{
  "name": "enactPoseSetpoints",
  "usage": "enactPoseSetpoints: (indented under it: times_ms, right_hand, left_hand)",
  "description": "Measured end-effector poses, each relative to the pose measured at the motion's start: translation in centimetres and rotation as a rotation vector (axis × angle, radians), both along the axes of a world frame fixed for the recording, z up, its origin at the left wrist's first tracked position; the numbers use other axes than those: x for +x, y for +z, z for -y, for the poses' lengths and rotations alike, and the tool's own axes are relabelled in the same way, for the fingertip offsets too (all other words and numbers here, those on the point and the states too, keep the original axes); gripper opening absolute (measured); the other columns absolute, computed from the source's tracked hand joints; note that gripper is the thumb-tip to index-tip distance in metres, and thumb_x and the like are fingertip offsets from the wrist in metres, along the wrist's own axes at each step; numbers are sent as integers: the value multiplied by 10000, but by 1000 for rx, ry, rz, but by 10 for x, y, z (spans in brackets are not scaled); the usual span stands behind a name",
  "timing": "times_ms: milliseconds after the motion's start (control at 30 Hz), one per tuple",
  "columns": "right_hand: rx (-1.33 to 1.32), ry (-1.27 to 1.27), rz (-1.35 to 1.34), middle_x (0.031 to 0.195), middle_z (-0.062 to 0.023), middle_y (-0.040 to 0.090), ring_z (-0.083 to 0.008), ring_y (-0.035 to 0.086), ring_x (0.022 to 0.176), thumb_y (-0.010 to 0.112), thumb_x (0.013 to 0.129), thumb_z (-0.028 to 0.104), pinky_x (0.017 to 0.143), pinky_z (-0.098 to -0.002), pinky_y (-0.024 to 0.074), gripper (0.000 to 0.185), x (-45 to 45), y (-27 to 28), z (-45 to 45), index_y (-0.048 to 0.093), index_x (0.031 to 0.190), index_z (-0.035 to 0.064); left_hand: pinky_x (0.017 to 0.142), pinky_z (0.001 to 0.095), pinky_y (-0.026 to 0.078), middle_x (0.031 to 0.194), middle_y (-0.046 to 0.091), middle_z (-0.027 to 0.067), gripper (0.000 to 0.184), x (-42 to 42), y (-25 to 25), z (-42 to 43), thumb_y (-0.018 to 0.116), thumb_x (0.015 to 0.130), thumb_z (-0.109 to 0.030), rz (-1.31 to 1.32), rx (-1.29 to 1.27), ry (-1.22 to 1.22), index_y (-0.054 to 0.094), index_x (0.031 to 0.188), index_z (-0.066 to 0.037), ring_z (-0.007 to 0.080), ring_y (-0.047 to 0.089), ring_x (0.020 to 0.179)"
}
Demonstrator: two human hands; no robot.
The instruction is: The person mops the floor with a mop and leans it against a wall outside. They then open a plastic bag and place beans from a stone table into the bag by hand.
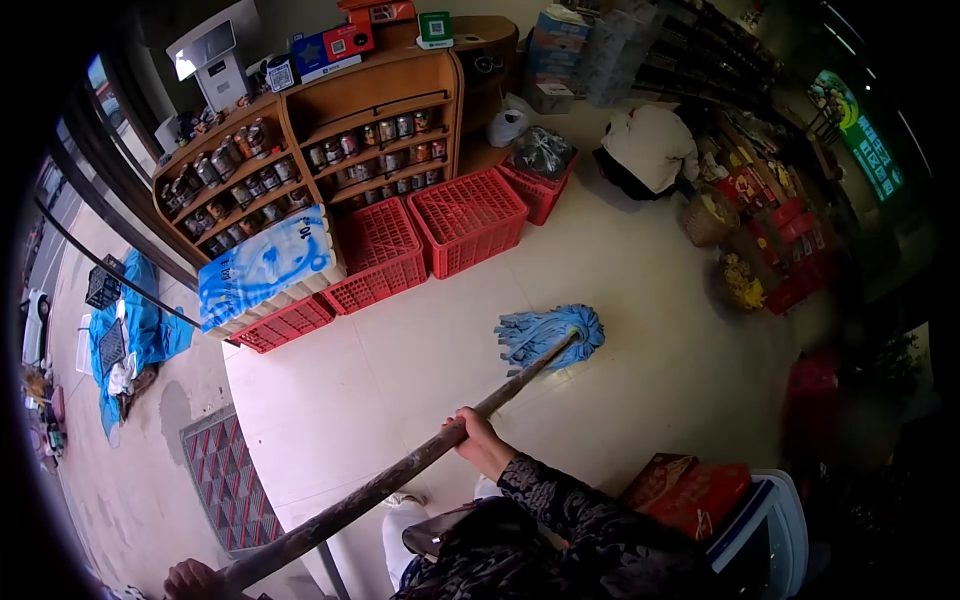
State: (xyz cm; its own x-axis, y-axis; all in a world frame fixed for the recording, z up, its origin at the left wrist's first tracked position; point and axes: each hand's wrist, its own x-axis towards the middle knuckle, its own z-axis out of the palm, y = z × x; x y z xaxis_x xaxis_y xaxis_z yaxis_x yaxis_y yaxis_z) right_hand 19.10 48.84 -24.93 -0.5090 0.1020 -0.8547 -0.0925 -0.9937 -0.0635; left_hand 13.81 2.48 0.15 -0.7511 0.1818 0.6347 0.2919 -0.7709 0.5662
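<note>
A mop with a blue strip head rests on the pale tiled floor in the middle of the view. Its long dark wooden handle slants down to the lower left. My right hand, coming from a dark patterned sleeve, is wrapped round the handle partway along. Near the handle's top end, my left hand is closed on it, partly cut off by the dark lower edge of the picture.
Red crates and a blue-white pack of rolls line the wooden counter. Another person bends by the produce baskets. A red box sits at lower right; a doormat lies at left.
</note>
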Motion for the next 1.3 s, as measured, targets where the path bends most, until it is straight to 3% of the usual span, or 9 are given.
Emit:
enactPoseSetpoints:
  times_ms: [100, 300, 400, 933, 1033, 1100, 1200, 1267, 1300]
  right_hand:
    - [16, -103, -22, 730, -93, 442, -212, 458, 659, 491, 707, -3, 649, -370, 457, 111, 29, -3, -56, 412, 758, 56]
    - [32, -220, 7, 730, -84, 439, -228, 459, 685, 505, 742, 28, 655, -391, 449, 99, 43, -2, -129, 417, 771, 62]
    - [50, -267, 131, 728, -83, 436, -231, 458, 697, 505, 754, 34, 653, -407, 450, 97, 33, -9, -168, 417, 782, 62]
    - [-18, -518, 151, 814, -117, 414, -253, 455, 743, 496, 766, 16, 673, -426, 453, 116, -159, -40, -391, 403, 832, 38]
    - [-35, -505, 95, 817, -130, 411, -262, 454, 733, 473, 763, 12, 669, -430, 456, 104, -195, -58, -423, 396, 828, 34]
    - [-40, -477, 93, 818, -130, 412, -262, 454, 729, 473, 765, 21, 673, -428, 457, 102, -221, -50, -452, 389, 819, 36]
    - [-70, -444, 73, 807, -134, 409, -261, 454, 697, 468, 760, 42, 648, -426, 464, 114, -259, -44, -507, 369, 815, 34]
    - [-112, -417, 56, 798, -135, 404, -261, 453, 686, 461, 753, 43, 629, -423, 467, 119, -283, -54, -550, 364, 821, 30]
    - [-103, -364, 43, 785, -136, 391, -262, 451, 671, 449, 738, 42, 609, -415, 470, 133, -295, -52, -573, 353, 827, 25]
  left_hand:
    - [686, 334, 332, 806, 381, 55, 282, -13, -17, -30, 297, 902, -317, 19, -52, -36, 406, 849, -63, 178, 371, 758]
    - [367, 243, 379, 467, 428, 18, 365, -63, -7, -156, 340, 921, -268, 160, 30, 70, 395, 591, -122, 123, 426, 338]
    - [326, 239, 295, 475, 321, -1, 372, -103, -26, -216, 343, 912, -285, 130, 79, -219, 329, 569, -143, 109, 288, 319]
    - [258, 153, 240, 349, 257, -55, 427, -405, -50, -491, 462, 875, -199, 387, 207, -456, 321, 472, -182, 29, 252, 252]
    - [669, 209, 432, 552, 443, -42, 339, -462, -83, -454, 417, 884, -308, 401, -110, 116, 409, 590, -139, 28, 474, 548]
    - [667, 222, 442, 542, 445, -34, 340, -456, -56, -510, 405, 885, -309, 415, -144, 268, 428, 601, -123, 38, 470, 519]
    - [572, 206, 399, 505, 398, -24, 329, -457, -24, -592, 401, 884, -274, 154, 29, -606, 406, 591, -123, 50, 398, 440]
    - [363, 154, 299, 440, 299, -22, 379, -449, -3, -656, 415, 880, -193, 154, 128, -608, 322, 514, -162, 59, 261, 315]
    - [361, 148, 288, 441, 304, -25, 377, -453, -5, -652, 427, 873, -185, 202, 2, -21, 317, 512, -168, 59, 260, 312]
